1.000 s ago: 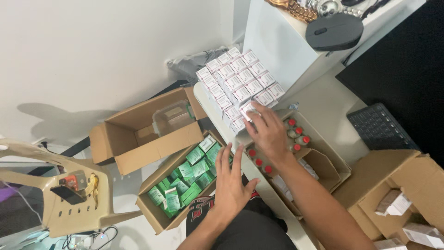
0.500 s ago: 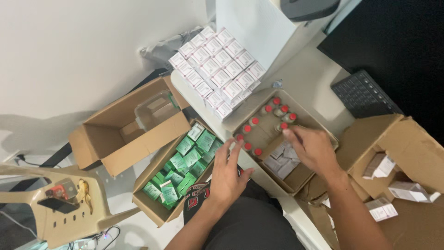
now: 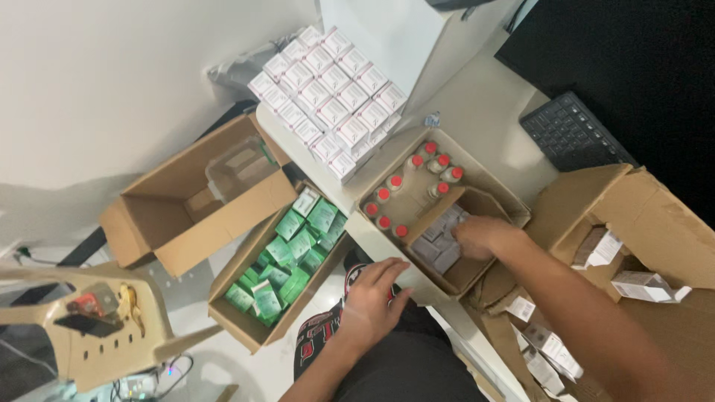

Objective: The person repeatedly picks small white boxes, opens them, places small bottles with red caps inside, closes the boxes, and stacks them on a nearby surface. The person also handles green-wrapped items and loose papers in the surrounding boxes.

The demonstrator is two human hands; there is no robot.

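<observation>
My right hand (image 3: 481, 237) reaches into an open cardboard box (image 3: 491, 187) on the table, its fingers down among pale folded cartons (image 3: 439, 242); whether they grip one is hidden. The far part of the same box holds several small bottles with red caps (image 3: 406, 186). My left hand (image 3: 374, 296) rests with spread fingers against the near edge of that box, above my lap. A block of several small white boxes (image 3: 328, 97) is stacked on the table just beyond.
Beside my left knee a floor carton holds green packets (image 3: 290, 257). An open brown carton (image 3: 194, 197) stands further left, near a beige plastic chair (image 3: 89, 327). A black keyboard (image 3: 573, 134) and another open carton with white boxes (image 3: 633, 238) lie to the right.
My right hand left the stack of white boxes and moved down into the carton with the red-capped bottles. My left hand stayed near the carton's front edge. The view shifted right.
</observation>
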